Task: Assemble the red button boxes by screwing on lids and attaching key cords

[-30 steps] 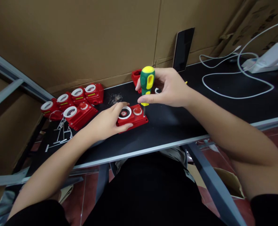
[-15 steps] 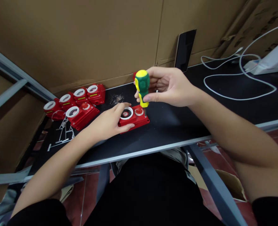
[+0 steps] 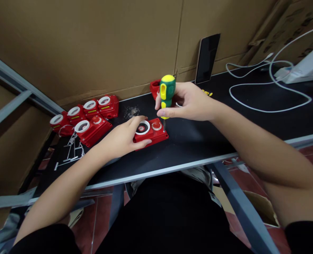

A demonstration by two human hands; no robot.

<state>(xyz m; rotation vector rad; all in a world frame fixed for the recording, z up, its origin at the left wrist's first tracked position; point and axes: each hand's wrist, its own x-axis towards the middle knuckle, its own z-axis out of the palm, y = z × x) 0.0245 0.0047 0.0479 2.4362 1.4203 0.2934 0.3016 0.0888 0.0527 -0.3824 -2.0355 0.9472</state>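
Observation:
A red housing (image 3: 156,135) with a white-ringed round opening and a red dome lies on the black tabletop (image 3: 193,141). Around its left end my left hand (image 3: 126,135) is closed, thumb along the near side and fingers over the far side. My right hand (image 3: 190,102) grips a green and yellow screwdriver (image 3: 167,93) by its handle, between thumb and fingers. The screwdriver stands nearly upright, its tip at the right end of the housing beside the dome. Whether the tip sits in a screw is too small to tell.
Several similar red units (image 3: 93,130) stand at the left, with white metal brackets (image 3: 70,155) in front. Behind my right hand are another red part (image 3: 154,88) and small yellow pieces (image 3: 206,92). A dark phone-like panel (image 3: 207,58) leans on the cardboard; a white cable (image 3: 267,107) loops at right.
My right hand has loosened and shifted its grip on the screwdriver, and the handle has turned and moved slightly right. The left hand and the housing stay in place.

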